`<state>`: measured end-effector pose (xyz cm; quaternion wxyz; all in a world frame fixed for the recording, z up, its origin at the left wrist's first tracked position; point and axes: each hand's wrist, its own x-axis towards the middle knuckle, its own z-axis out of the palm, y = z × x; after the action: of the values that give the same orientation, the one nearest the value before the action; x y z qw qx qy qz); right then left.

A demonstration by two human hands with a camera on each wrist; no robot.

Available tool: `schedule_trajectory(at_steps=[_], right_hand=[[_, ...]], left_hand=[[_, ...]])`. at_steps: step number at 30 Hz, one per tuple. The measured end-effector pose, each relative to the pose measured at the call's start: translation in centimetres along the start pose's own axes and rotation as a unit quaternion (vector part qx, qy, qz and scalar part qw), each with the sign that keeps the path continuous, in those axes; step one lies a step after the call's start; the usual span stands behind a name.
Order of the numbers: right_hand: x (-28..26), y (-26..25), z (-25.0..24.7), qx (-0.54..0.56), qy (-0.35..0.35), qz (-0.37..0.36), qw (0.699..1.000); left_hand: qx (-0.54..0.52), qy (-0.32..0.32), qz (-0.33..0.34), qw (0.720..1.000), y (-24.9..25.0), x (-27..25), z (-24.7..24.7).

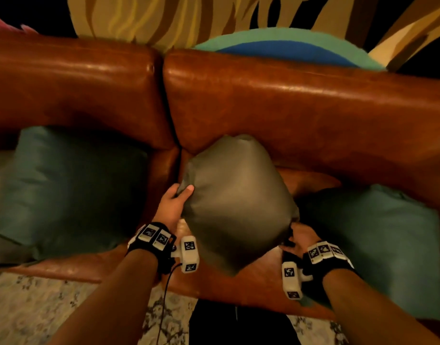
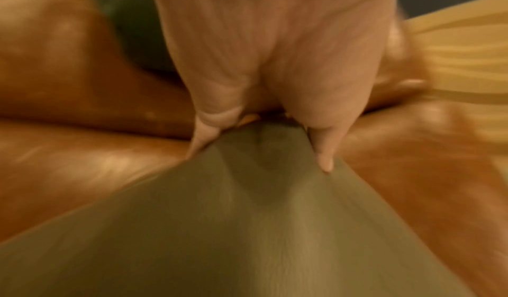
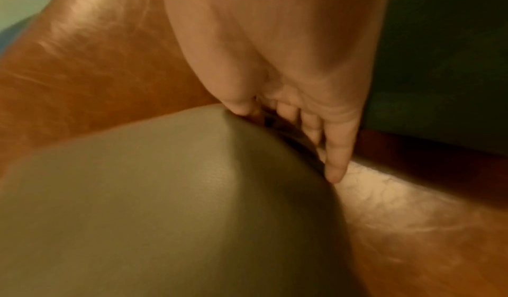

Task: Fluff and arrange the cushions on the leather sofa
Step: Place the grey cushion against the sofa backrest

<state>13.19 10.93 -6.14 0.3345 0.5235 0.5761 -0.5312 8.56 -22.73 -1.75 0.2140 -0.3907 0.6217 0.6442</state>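
A plump grey-olive cushion [image 1: 236, 202] is held over the seat of the brown leather sofa [image 1: 301, 105], turned like a diamond. My left hand [image 1: 174, 202] grips its left corner, thumb on the front face; in the left wrist view the left hand [image 2: 261, 145] pinches the cushion [image 2: 247, 225] at that corner. My right hand [image 1: 298, 239] grips the right corner; in the right wrist view the right hand [image 3: 288, 127] has its fingers curled round the edge of the cushion [image 3: 178, 204]. A teal cushion [image 1: 69, 188] leans at the left, another teal cushion [image 1: 378, 240] lies at the right.
The sofa back splits into two leather pads with a seam [image 1: 169, 108] in the middle. A patterned rug [image 1: 40, 310] covers the floor in front. Behind the sofa hangs a yellow, green and blue wall pattern [image 1: 276, 43].
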Motion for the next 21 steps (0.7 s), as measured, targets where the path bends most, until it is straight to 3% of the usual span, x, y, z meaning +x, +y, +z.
schedule_trajectory(at_steps=[2, 4, 6, 9, 13, 15, 17, 19, 21], right_hand=[[-0.4, 1.2, -0.3, -0.001, -0.002, 0.053, 0.999], [-1.4, 1.7, -0.2, 0.061, 0.000, 0.062, 0.996], [-2.5, 0.7, -0.2, 0.148, 0.011, 0.005, 0.989], [-3.8, -1.7, -1.6, 0.220, 0.041, -0.082, 0.971], [-5.9, -3.0, -2.7, 0.281, 0.012, -0.095, 0.955], [-5.7, -3.2, -2.6, 0.255, -0.028, -0.086, 0.963], [-5.2, -3.2, -2.1, 0.227, -0.035, -0.049, 0.972], [-4.3, -3.5, -1.7, 0.234, -0.013, -0.039, 0.971], [-3.9, -3.9, -1.2, 0.269, 0.033, -0.060, 0.961]], left_hand=[[0.030, -0.050, 0.060, 0.997, 2.3, -1.3, 0.7], [0.090, -0.083, 0.120, 0.985, 4.1, -2.6, 1.9], [0.142, -0.129, 0.155, 0.969, 5.2, -3.5, 3.5], [0.260, -0.168, 0.225, 0.924, 6.2, -4.8, 5.9], [0.292, -0.153, 0.290, 0.899, 8.8, -6.8, 7.8], [0.343, -0.128, 0.370, 0.854, 10.4, -8.6, 8.9], [0.416, -0.095, 0.443, 0.788, 11.5, -11.5, 11.0], [0.474, -0.072, 0.472, 0.740, 11.3, -13.6, 14.2], [0.516, -0.118, 0.471, 0.706, 9.9, -13.7, 16.9]])
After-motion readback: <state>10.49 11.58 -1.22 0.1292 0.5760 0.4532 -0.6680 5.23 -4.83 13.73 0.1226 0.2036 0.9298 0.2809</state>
